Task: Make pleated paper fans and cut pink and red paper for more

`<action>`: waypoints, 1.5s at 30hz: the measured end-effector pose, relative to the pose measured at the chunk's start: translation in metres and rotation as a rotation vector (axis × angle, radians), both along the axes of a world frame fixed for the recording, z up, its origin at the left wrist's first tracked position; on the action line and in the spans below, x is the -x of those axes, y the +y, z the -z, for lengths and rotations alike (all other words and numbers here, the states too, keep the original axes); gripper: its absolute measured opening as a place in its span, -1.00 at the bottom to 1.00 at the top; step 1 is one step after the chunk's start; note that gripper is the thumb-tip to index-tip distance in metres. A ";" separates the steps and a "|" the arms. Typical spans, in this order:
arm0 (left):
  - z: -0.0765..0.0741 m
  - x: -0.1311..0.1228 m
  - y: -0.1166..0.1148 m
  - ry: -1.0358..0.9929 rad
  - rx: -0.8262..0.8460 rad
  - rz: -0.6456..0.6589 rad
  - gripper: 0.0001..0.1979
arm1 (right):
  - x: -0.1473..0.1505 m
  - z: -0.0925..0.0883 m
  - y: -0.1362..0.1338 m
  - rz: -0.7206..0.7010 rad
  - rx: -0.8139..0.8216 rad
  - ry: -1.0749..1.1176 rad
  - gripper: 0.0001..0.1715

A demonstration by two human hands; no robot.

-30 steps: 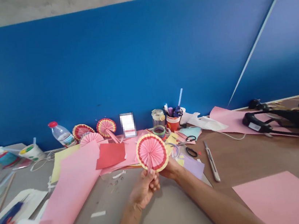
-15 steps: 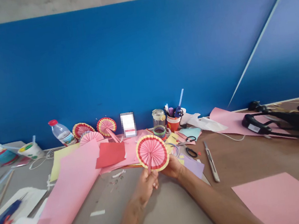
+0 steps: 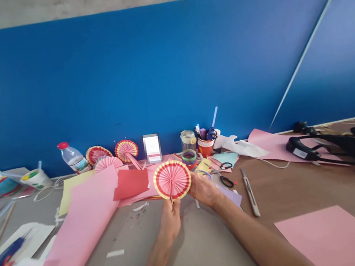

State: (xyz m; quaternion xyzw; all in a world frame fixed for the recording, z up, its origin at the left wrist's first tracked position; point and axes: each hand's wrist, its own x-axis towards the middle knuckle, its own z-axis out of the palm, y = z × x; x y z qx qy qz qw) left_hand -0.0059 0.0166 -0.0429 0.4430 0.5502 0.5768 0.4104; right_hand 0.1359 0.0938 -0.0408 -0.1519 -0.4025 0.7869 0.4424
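A round pleated paper fan (image 3: 172, 180), pink in the middle with a red ring and a pale yellow rim, is upright in front of me above the table. My left hand (image 3: 171, 221) is closed around its handle just below the disc. At the fan's right edge is my right hand (image 3: 206, 191), fingers curved in against the rim and partly hidden behind the disc. Behind it, another round fan (image 3: 126, 150) with a pink handle leans on the blue partition, beside a second red-and-yellow fan (image 3: 98, 155) and a plain pink pleated piece (image 3: 108, 163).
Pink paper (image 3: 81, 224) and a red sheet (image 3: 133, 183) lie left; another pink sheet (image 3: 333, 234) lies front right. A utility knife (image 3: 251, 193) and scissors (image 3: 227, 181) are right of my hands. A bottle (image 3: 73, 157), jar (image 3: 188, 139) and tool cup (image 3: 205, 146) line the blue partition (image 3: 156, 74).
The fan has shifted slightly left, with both hands moving along. The disc hides more of the handle now, and more of my right hand shows beside the rim.
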 end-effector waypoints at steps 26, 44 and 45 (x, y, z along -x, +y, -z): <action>0.026 0.004 0.010 0.271 0.082 0.031 -0.47 | 0.042 0.005 -0.023 0.309 0.079 -0.112 -0.73; 0.017 0.000 0.006 0.259 0.155 0.254 -0.45 | 0.031 0.004 -0.006 0.503 -0.086 -0.263 -0.66; 0.016 0.000 0.006 0.263 0.155 0.256 -0.45 | 0.030 0.003 -0.006 0.508 -0.072 -0.271 -0.65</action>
